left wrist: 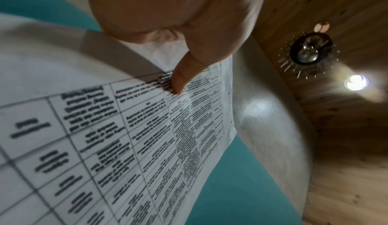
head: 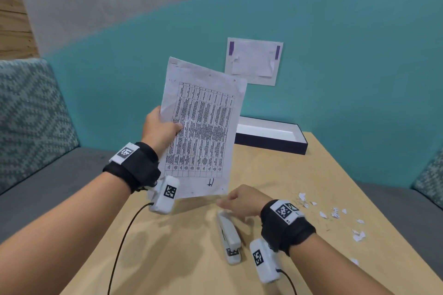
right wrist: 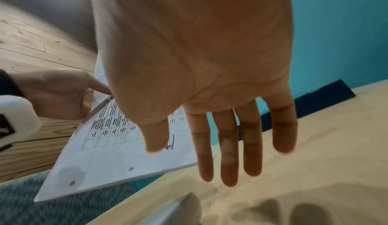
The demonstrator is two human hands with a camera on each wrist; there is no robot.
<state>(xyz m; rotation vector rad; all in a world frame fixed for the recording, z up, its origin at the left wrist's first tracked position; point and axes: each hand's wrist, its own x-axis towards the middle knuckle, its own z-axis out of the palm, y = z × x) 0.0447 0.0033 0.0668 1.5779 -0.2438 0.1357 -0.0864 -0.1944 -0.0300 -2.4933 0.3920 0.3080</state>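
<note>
My left hand (head: 163,129) holds a stack of printed sheets (head: 203,132) upright above the table's left side, thumb (left wrist: 180,81) pressed on the table of text (left wrist: 126,145). The sheets (right wrist: 117,154) show punched holes along their lower edge. My right hand (head: 239,200) hovers just over the wooden table (head: 299,175), fingers (right wrist: 228,145) straight and spread, holding nothing. A grey stapler (head: 229,235) lies on the table directly under and in front of that hand; its tip (right wrist: 184,208) shows below the fingers.
A shallow dark box with a white inside (head: 271,136) sits at the table's far edge. Torn paper scraps (head: 335,215) litter the right side. A paper (head: 254,61) is taped to the teal wall. Grey sofa seats with patterned cushions (head: 28,115) flank the table.
</note>
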